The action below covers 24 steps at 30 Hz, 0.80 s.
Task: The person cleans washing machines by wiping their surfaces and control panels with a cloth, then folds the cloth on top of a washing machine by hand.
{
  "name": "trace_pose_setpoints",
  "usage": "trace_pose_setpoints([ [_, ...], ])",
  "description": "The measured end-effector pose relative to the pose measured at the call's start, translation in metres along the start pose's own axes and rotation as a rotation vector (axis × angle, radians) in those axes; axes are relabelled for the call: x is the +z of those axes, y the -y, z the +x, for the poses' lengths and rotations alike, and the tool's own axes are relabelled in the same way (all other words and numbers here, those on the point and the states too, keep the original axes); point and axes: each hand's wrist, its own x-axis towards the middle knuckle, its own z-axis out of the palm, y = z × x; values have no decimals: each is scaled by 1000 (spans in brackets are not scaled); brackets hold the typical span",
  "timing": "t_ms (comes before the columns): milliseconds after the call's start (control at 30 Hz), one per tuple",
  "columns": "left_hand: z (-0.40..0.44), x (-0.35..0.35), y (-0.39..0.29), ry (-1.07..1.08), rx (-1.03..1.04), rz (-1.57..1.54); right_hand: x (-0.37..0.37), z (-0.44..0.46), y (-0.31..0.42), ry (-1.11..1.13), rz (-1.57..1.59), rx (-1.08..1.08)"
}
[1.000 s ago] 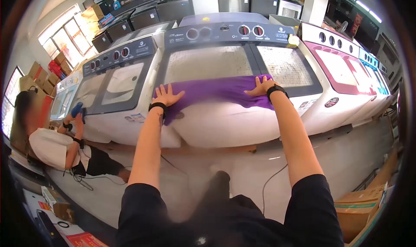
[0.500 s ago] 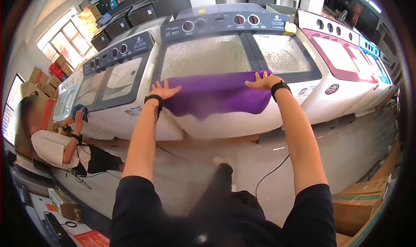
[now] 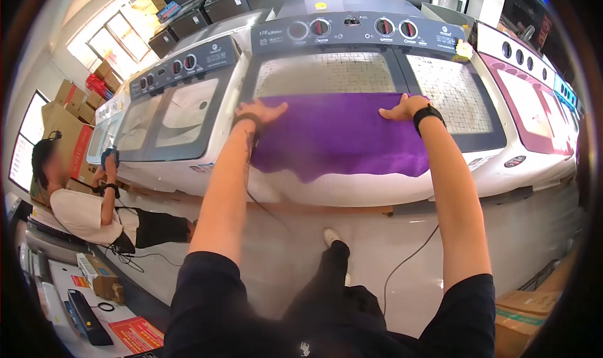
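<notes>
Cloth (image 3: 339, 135) over the washer (image 3: 352, 191), we're pressing evenly! Our left hand (image 3: 259, 112) and right hand (image 3: 408, 108) are lying on it, fingers open.

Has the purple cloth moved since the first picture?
Yes: the lower edge of the purple cloth has dropped, hanging farther down the front of the washing machine.

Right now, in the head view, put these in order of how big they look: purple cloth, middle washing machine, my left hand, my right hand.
1. Middle washing machine
2. Purple cloth
3. Left hand and right hand: too alike to rank
</notes>
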Motion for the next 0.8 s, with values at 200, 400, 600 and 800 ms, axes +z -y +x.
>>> trace_pose_setpoints([
  [200, 61, -11, -42, -42, -111, -36, -39, 44, 27, 91, -25, -60],
  [400, 141, -29, -76, -33, -201, 31, -72, 108, 51, 133, -85, -71],
  [600, 193, -51, -96, -24, -163, 32, -92, 170, 69, 103, -70, -39],
  [800, 213, -56, -109, -103, -182, -27, -77, 233, 78, 33, -4, 93],
])
